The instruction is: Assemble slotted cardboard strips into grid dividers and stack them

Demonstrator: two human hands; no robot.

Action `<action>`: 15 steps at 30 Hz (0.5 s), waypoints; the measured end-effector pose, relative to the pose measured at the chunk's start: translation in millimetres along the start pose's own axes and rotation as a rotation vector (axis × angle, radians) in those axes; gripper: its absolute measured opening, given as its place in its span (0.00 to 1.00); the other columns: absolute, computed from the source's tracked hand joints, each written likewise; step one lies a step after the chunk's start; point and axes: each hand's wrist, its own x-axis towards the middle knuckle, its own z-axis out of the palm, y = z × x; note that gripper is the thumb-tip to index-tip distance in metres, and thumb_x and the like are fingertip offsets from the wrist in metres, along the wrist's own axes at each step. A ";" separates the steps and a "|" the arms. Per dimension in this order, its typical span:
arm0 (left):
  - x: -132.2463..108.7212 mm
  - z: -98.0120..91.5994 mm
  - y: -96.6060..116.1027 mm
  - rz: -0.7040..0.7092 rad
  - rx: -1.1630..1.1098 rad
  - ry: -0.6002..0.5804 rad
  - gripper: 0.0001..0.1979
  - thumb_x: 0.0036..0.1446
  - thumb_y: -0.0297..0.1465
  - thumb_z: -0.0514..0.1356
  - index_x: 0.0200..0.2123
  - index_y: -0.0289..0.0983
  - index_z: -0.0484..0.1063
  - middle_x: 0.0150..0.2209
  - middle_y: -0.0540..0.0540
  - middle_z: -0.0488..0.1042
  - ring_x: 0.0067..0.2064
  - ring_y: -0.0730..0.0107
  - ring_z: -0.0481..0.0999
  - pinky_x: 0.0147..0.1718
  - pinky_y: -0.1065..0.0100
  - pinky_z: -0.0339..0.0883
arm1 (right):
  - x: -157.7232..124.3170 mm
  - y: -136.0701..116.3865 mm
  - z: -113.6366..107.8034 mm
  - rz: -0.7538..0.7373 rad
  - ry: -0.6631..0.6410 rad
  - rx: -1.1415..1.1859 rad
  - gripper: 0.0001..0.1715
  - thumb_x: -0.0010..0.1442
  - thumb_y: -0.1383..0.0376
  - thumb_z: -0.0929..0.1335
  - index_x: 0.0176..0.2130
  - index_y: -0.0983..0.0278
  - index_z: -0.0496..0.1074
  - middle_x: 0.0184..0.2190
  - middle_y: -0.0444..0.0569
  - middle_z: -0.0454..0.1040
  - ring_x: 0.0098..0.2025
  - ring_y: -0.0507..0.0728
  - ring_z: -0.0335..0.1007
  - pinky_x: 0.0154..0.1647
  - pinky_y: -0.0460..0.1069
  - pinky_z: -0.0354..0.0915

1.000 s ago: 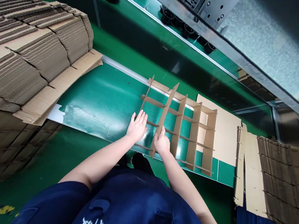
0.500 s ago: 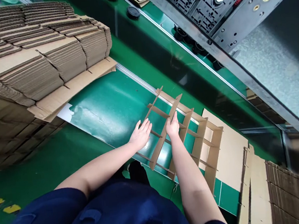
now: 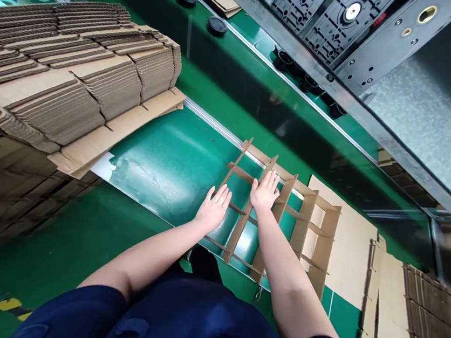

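Observation:
A cardboard divider grid [image 3: 238, 235] of slotted, interlocking strips stands on the green tabletop in front of me. My left hand [image 3: 214, 209] lies flat with fingers stretched out, at the grid's left end by the outermost cross strip [image 3: 239, 159]. Over the second cross strip from that end, my right hand [image 3: 265, 191] rests palm down, fingers extended along its top edge. Neither hand is wrapped round the cardboard. My right hand and forearm hide part of the middle cells.
Stacked slotted cardboard strips [image 3: 79, 101] rise at the left. A flat cardboard sheet [image 3: 349, 236] lies under the grid's right end, with more stacked strips [image 3: 431, 297] beyond. A metal-edged shelf [image 3: 348, 101] holding grey moulded parts [image 3: 379, 16] overhangs the upper right.
My right hand has gone from gripping the second cross strip to lying flat on top with fingers spread out. That strip now sits lower in the grid. My left hand stays open.

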 end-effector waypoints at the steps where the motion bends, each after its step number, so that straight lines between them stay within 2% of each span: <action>1: 0.6 0.3 0.1 -0.004 0.000 0.001 0.29 0.61 0.33 0.45 0.65 0.33 0.52 0.67 0.40 0.51 0.70 0.63 0.35 0.66 0.51 0.37 | 1.2 -0.2 1.1 -0.025 -0.041 -0.008 0.38 0.66 0.54 0.50 0.68 0.71 0.42 0.69 0.61 0.38 0.69 0.64 0.30 0.60 0.68 0.47; 3: 1.0 0.3 0.2 -0.011 0.001 -0.005 0.29 0.61 0.33 0.45 0.65 0.34 0.52 0.67 0.41 0.51 0.70 0.64 0.35 0.66 0.51 0.36 | 3.5 -0.8 2.6 -0.052 -0.119 -0.015 0.39 0.66 0.51 0.49 0.67 0.71 0.44 0.69 0.61 0.39 0.69 0.64 0.32 0.61 0.68 0.46; 5: -0.7 -1.3 0.2 -0.009 -0.008 -0.012 0.29 0.62 0.35 0.46 0.65 0.33 0.52 0.67 0.40 0.51 0.70 0.63 0.35 0.66 0.50 0.37 | 4.1 0.3 0.9 -0.059 -0.139 0.012 0.39 0.66 0.50 0.49 0.67 0.69 0.46 0.69 0.59 0.40 0.69 0.63 0.33 0.61 0.68 0.46; 7: -4.5 -5.0 -0.1 -0.002 -0.051 0.004 0.30 0.62 0.39 0.47 0.65 0.32 0.52 0.67 0.39 0.52 0.70 0.60 0.37 0.65 0.49 0.39 | -0.3 8.7 -5.8 -0.061 -0.095 0.082 0.37 0.66 0.51 0.49 0.67 0.66 0.47 0.68 0.57 0.43 0.69 0.61 0.35 0.61 0.66 0.49; 9: -7.0 -10.5 -1.7 0.011 -0.114 0.047 0.31 0.63 0.42 0.46 0.64 0.33 0.54 0.66 0.39 0.53 0.69 0.59 0.41 0.65 0.49 0.42 | -13.3 31.4 -16.3 -0.037 0.024 0.140 0.35 0.66 0.52 0.50 0.67 0.64 0.49 0.68 0.57 0.45 0.69 0.61 0.37 0.59 0.66 0.53; 12: 4.7 -21.5 -8.4 -0.033 -0.181 0.154 0.27 0.64 0.41 0.45 0.62 0.36 0.57 0.65 0.40 0.56 0.68 0.60 0.46 0.64 0.51 0.45 | -50.8 101.2 -30.8 0.083 0.233 0.099 0.35 0.64 0.53 0.54 0.65 0.64 0.54 0.68 0.59 0.45 0.69 0.65 0.37 0.57 0.67 0.55; 14: 29.5 -28.6 -15.7 -0.144 -0.189 0.214 0.26 0.63 0.39 0.46 0.62 0.36 0.57 0.66 0.39 0.55 0.68 0.59 0.49 0.63 0.53 0.48 | -81.8 166.9 -34.1 0.282 0.259 0.016 0.36 0.60 0.53 0.57 0.65 0.63 0.55 0.68 0.62 0.43 0.68 0.69 0.38 0.56 0.72 0.54; 15: 46.5 -31.4 -19.7 -0.213 -0.184 0.212 0.27 0.62 0.37 0.47 0.63 0.36 0.56 0.66 0.39 0.53 0.67 0.57 0.52 0.61 0.54 0.52 | -96.4 201.8 -33.1 0.386 0.205 -0.007 0.38 0.58 0.53 0.58 0.65 0.61 0.54 0.68 0.62 0.43 0.68 0.72 0.39 0.54 0.74 0.54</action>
